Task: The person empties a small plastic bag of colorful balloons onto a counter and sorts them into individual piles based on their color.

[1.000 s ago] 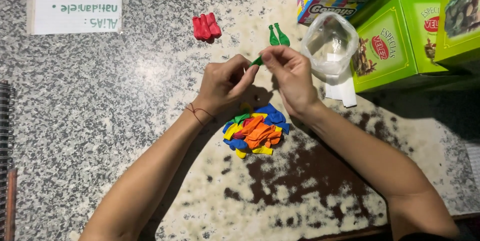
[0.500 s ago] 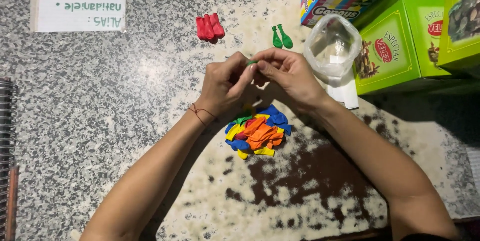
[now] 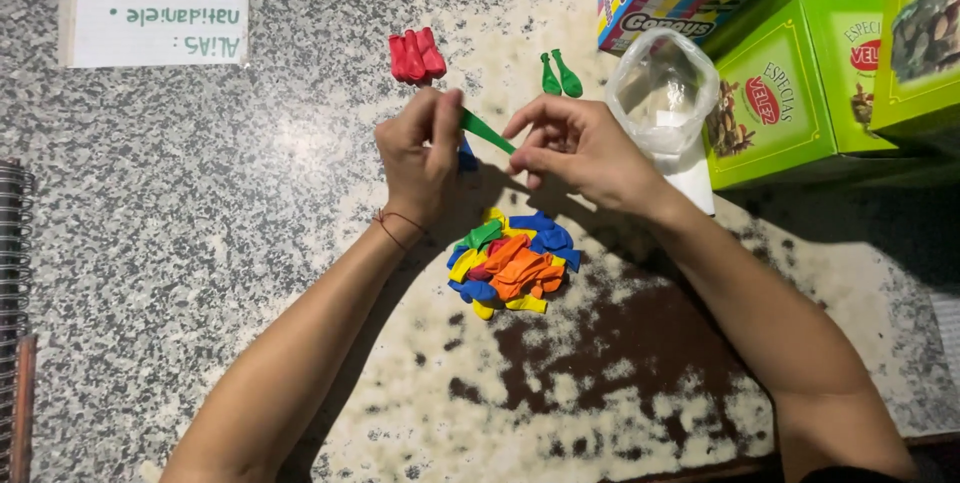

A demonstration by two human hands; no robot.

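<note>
Granite counter [image 3: 200,243] bore a balloon heap [image 3: 510,263]. Above it, left hand [image 3: 420,158] pinched a green balloon [image 3: 487,131], long axis running down-right toward right hand [image 3: 580,148], fingers curled closed on its far end.

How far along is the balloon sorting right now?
Done: red balloons and two green balloons lie grouped apart on the counter. In hand: a green balloon stretched between left hand and right hand. Left: the mixed pile.
</note>
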